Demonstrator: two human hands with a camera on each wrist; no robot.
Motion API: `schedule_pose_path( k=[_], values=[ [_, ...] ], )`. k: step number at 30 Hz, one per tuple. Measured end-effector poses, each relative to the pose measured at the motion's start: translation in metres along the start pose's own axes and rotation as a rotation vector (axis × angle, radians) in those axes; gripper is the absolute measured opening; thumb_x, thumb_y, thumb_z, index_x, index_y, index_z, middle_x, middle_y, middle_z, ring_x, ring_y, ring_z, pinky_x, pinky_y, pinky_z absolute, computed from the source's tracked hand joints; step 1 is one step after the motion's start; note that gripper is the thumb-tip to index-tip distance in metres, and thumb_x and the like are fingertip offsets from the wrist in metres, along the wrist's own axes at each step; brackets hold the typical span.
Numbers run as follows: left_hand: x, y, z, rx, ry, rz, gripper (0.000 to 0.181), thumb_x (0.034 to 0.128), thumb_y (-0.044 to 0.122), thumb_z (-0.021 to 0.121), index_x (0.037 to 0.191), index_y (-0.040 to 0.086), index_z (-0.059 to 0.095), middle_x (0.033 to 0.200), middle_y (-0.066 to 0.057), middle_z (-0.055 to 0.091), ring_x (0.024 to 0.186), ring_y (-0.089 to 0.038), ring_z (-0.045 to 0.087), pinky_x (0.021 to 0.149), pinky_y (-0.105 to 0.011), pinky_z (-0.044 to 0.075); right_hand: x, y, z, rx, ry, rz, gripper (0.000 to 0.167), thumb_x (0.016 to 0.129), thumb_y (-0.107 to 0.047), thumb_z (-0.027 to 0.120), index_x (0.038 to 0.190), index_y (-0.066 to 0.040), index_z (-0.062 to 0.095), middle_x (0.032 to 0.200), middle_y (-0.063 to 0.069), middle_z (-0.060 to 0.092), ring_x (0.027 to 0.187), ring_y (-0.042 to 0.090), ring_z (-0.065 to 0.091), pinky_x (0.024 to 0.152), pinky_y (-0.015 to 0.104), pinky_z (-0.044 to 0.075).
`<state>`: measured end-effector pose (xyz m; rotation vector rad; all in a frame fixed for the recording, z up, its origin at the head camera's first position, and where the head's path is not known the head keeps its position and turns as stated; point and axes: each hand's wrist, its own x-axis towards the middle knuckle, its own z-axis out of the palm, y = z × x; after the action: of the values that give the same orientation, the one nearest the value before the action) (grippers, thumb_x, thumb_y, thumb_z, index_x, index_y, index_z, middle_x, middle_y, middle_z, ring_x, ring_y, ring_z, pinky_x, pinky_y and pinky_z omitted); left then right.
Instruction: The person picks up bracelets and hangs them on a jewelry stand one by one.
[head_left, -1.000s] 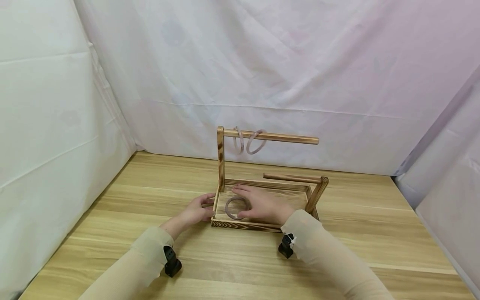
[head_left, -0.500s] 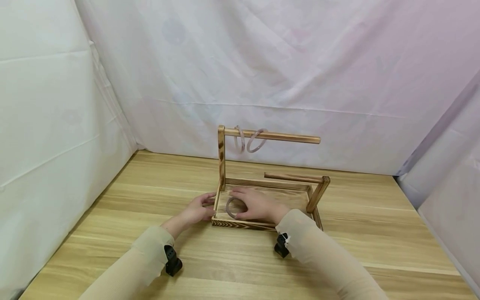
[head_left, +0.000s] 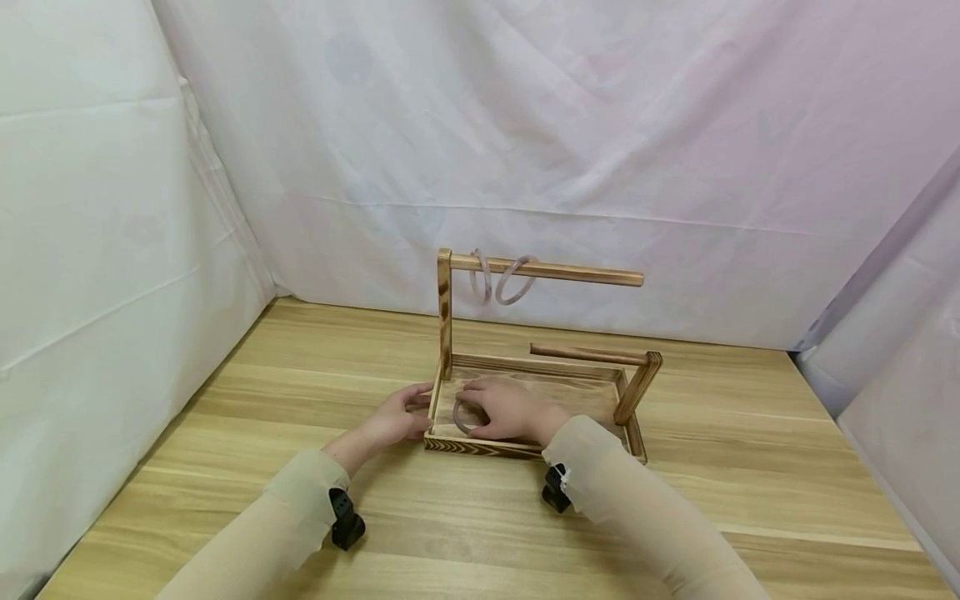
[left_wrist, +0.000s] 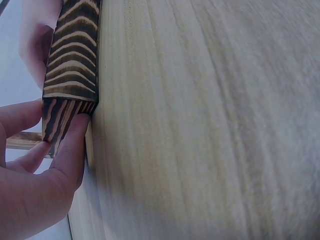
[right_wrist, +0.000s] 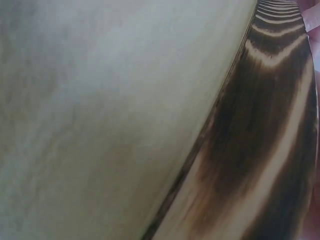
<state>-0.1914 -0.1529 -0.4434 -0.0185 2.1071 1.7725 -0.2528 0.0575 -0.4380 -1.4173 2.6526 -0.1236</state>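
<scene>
A wooden bangle stand has a shallow tray at its base. My left hand holds the tray's left end; in the left wrist view its thumb and fingers grip the striped end wall near the corner. Inside the tray lies a pale purple bangle. My right hand reaches over the front wall, with thumb and fingers curled about the bangle's rim; the palm hides the bangle's right part. The right wrist view shows mainly the tray's front wall, not the right hand's fingers.
Two similar bangles, a left one and a right one, hang on the stand's upper bar. A lower bar juts left from a short slanted post. White cloth surrounds the wooden table.
My right hand has shifted slightly left over the bangle and covers more of it, with thumb and fingers closer round the rim. The left hand keeps its place on the tray.
</scene>
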Motion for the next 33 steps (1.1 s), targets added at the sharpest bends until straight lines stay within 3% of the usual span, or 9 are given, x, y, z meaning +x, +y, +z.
schedule_pose_path(
  k=[16, 25, 33],
  values=[
    [0.002, 0.0, 0.001, 0.007, 0.003, -0.003, 0.066, 0.084, -0.01, 0.052, 0.144, -0.004, 0.027, 0.137, -0.032, 0.038, 0.121, -0.044, 0.048, 0.088, -0.041, 0.054, 0.001, -0.004, -0.004, 0.026, -0.005, 0.028, 0.06, 0.08, -0.038, 0.069, 0.131, -0.011, 0.054, 0.131, 0.008, 0.056, 0.121, 0.023, 0.053, 0.103, 0.035, 0.043],
    [0.0, -0.001, 0.001, 0.008, 0.015, -0.007, 0.066, 0.0837, -0.011, 0.052, 0.144, -0.004, 0.027, 0.138, -0.033, 0.037, 0.116, -0.043, 0.052, 0.086, -0.04, 0.055, -0.005, 0.0, -0.005, 0.145, -0.021, 0.075, 0.063, 0.08, -0.036, 0.068, 0.134, -0.009, 0.051, 0.135, 0.012, 0.051, 0.121, 0.027, 0.053, 0.1, 0.039, 0.045],
    [0.0, 0.001, 0.001, 0.007, 0.012, -0.008, 0.067, 0.0835, -0.011, 0.052, 0.145, -0.004, 0.026, 0.138, -0.032, 0.037, 0.122, -0.044, 0.047, 0.088, -0.041, 0.054, -0.011, 0.004, -0.007, 0.261, 0.007, 0.101, 0.062, 0.079, -0.037, 0.069, 0.133, -0.012, 0.052, 0.131, 0.003, 0.054, 0.108, 0.016, 0.057, 0.092, 0.032, 0.048]
  ],
)
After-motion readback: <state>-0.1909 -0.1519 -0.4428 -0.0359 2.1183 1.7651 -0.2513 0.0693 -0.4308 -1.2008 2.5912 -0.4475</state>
